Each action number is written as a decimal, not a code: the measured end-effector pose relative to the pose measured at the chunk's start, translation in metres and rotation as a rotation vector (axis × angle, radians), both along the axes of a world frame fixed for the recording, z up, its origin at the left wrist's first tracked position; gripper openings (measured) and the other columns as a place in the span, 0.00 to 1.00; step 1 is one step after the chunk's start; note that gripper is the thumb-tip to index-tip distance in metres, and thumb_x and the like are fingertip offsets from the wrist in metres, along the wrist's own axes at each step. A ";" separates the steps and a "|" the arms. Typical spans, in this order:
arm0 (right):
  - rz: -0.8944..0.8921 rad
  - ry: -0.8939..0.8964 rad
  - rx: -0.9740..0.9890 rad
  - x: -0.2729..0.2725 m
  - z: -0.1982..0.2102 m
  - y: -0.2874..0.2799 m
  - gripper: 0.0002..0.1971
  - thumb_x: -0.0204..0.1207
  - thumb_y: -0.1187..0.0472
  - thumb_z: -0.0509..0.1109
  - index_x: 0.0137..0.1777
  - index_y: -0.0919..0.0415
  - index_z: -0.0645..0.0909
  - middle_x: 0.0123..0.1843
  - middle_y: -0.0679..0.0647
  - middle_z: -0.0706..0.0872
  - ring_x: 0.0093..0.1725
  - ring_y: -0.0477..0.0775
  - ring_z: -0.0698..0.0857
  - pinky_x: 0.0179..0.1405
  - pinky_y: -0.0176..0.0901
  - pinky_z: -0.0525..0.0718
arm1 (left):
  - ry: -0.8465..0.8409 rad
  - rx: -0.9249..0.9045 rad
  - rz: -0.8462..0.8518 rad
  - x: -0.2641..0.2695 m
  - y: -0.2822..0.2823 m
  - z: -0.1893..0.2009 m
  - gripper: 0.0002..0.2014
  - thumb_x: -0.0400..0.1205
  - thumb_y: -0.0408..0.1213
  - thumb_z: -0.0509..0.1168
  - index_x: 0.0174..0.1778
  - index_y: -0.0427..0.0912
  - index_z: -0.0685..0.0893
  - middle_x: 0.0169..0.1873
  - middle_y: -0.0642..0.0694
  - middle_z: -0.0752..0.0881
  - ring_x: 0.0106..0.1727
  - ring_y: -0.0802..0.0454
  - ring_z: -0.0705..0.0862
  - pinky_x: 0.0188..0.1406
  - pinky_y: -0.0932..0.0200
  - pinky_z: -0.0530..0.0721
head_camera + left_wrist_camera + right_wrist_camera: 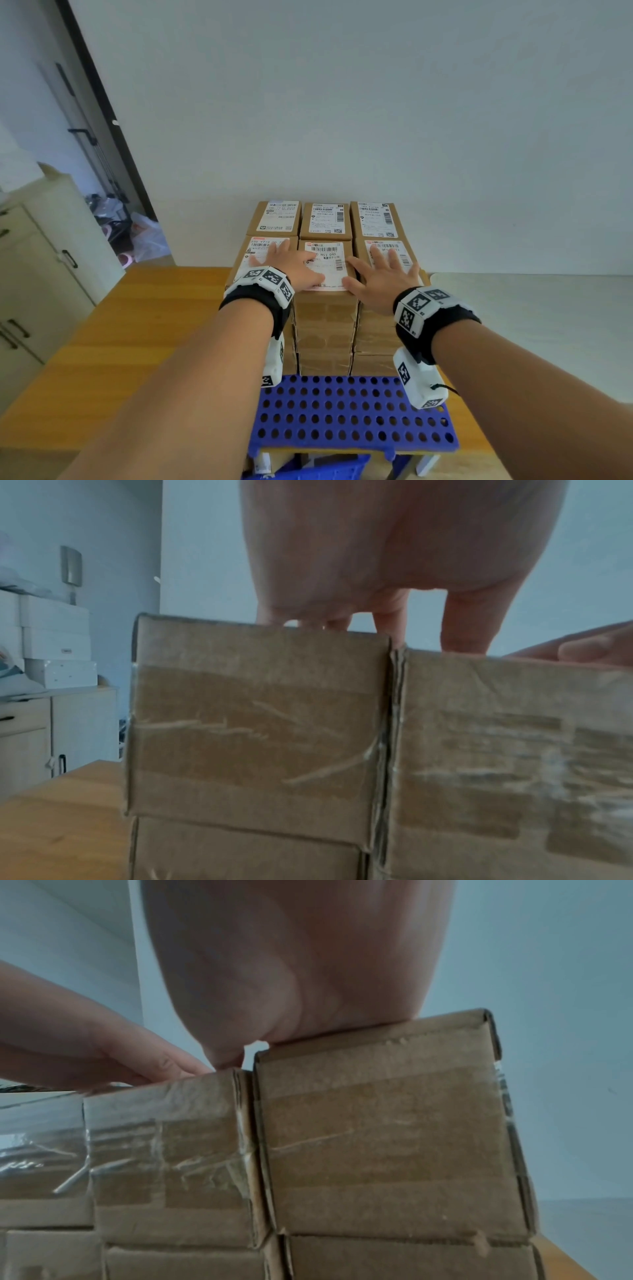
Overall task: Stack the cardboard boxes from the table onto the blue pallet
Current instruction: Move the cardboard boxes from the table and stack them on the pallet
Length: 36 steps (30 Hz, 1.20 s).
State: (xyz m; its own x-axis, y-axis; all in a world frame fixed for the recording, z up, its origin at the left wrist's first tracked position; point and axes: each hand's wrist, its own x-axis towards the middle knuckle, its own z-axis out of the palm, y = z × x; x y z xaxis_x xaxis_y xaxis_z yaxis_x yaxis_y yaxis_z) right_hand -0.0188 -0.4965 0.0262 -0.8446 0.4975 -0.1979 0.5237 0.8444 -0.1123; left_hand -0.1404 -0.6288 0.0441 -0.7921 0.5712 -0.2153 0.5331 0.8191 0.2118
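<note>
pale wall and a wooden table (144,329) frame the blue pallet (346,418), where the cardboard boxes (325,329) stand stacked in columns at its far part, long axes running away from the person. both hands lie flat on the near top row, fingers spread and straight, gripping nothing: left hand (291,265) over the left and middle boxes, right hand (383,277) over the middle and right.

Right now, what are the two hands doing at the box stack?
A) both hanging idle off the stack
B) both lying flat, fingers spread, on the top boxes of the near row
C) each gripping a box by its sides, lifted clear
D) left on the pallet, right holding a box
B: the left hand and right hand lie palm down with straight, spread fingers on the labelled top boxes of the near row, above the blue pallet.
</note>
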 end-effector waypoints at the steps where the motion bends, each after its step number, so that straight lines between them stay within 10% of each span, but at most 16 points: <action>1: -0.005 0.015 -0.015 0.000 0.001 0.000 0.32 0.80 0.30 0.43 0.83 0.31 0.45 0.88 0.48 0.38 0.86 0.62 0.37 0.77 0.79 0.37 | 0.004 0.011 -0.004 0.000 -0.001 0.002 0.31 0.76 0.58 0.66 0.77 0.67 0.68 0.84 0.46 0.55 0.85 0.41 0.50 0.79 0.25 0.46; 6: -0.012 0.073 -0.044 -0.003 0.012 0.002 0.31 0.79 0.29 0.42 0.83 0.30 0.48 0.88 0.49 0.41 0.86 0.61 0.37 0.77 0.79 0.37 | 0.035 0.099 -0.018 -0.008 0.002 0.011 0.31 0.75 0.56 0.70 0.75 0.62 0.73 0.81 0.46 0.65 0.83 0.43 0.60 0.80 0.30 0.56; 25: 0.026 -0.127 -0.098 -0.081 0.053 0.057 0.31 0.84 0.35 0.44 0.86 0.41 0.50 0.87 0.52 0.56 0.87 0.56 0.44 0.84 0.66 0.40 | -0.039 -0.082 -0.044 -0.075 0.055 0.034 0.35 0.82 0.52 0.64 0.84 0.58 0.57 0.85 0.40 0.50 0.85 0.34 0.51 0.82 0.38 0.58; 36: -0.045 -0.156 -0.195 -0.094 0.031 0.063 0.35 0.81 0.31 0.50 0.86 0.39 0.49 0.88 0.60 0.49 0.84 0.70 0.58 0.80 0.67 0.61 | -0.122 -0.120 -0.060 -0.076 0.058 0.026 0.38 0.82 0.54 0.66 0.86 0.55 0.55 0.85 0.43 0.54 0.84 0.41 0.57 0.81 0.45 0.61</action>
